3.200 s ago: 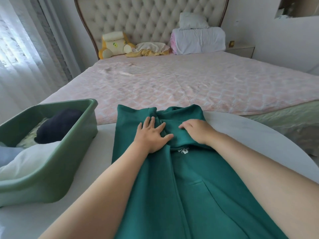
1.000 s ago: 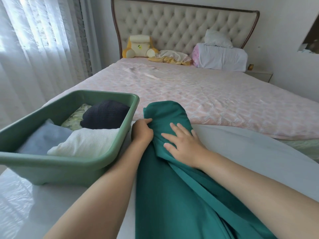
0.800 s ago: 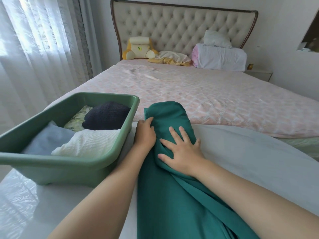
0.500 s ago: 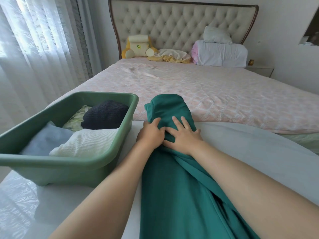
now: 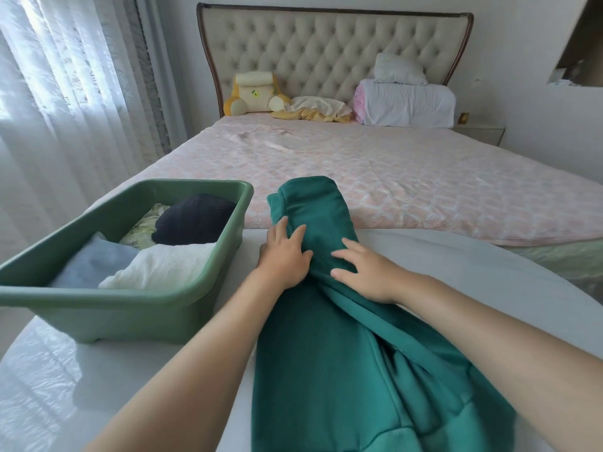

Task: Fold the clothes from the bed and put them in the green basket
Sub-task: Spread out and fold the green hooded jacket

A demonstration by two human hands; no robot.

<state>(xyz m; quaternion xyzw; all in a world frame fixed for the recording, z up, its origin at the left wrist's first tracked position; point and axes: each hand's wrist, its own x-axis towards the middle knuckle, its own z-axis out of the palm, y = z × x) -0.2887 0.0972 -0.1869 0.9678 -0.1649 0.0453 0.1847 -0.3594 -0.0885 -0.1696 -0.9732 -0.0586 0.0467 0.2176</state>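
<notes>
A dark green garment [image 5: 326, 370] lies lengthwise on the white round table [image 5: 456, 262], folded narrow, its far end reaching the bed's edge. My left hand [image 5: 285, 252] lies flat on its left side, fingers straight. My right hand [image 5: 365, 270] presses on a fold on the right, fingers spread. The green basket [image 5: 130, 308] stands to the left on the table, holding a white, a light blue, a dark navy and a patterned folded piece.
Beyond the table is the bed [image 5: 391, 177] with a pink quilted cover. A yellow plush cushion [image 5: 254, 93], a crumpled cloth [image 5: 313, 109] and pillows [image 5: 408, 102] sit by the tufted headboard. Sheer curtains [image 5: 65, 93] hang on the left.
The garment went from spread wide to folded into a narrow strip. My hands have slid apart slightly, both now flat on the cloth. The view has turned left toward the basket.
</notes>
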